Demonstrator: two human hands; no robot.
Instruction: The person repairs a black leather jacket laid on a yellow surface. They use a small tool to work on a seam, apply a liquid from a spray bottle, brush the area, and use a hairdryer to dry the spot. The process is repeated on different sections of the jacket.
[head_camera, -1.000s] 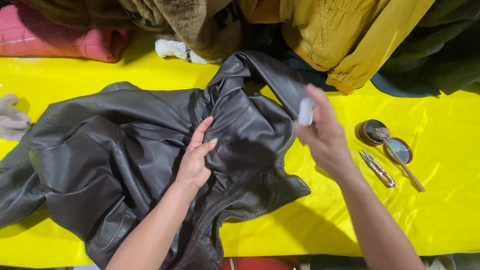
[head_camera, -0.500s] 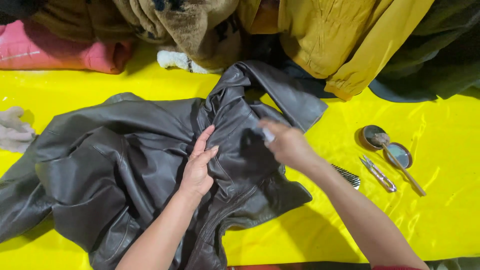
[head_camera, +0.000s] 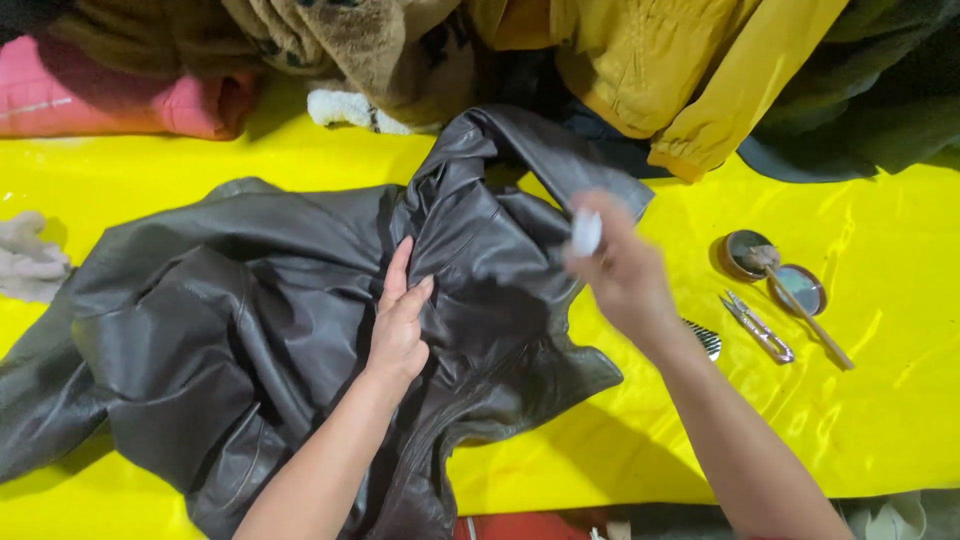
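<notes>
Dark leather jacket (head_camera: 300, 330) spread on yellow sheet (head_camera: 850, 430), pinned by flat open left hand (head_camera: 398, 325); right hand (head_camera: 625, 275), pinching small white piece (head_camera: 585, 232), lifted back off collar, mid-stroke.

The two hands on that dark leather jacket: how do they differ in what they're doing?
The left hand lies flat, fingers stretched, pressing on the dark leather jacket; the right hand is raised beside the collar and pinches a small white object. The left hand looks sharp, while the right hand is blurred. The left hand holds nothing; the right hand is closed on its object. Both are bare and reach in from the bottom edge over the yellow cloth.
</notes>
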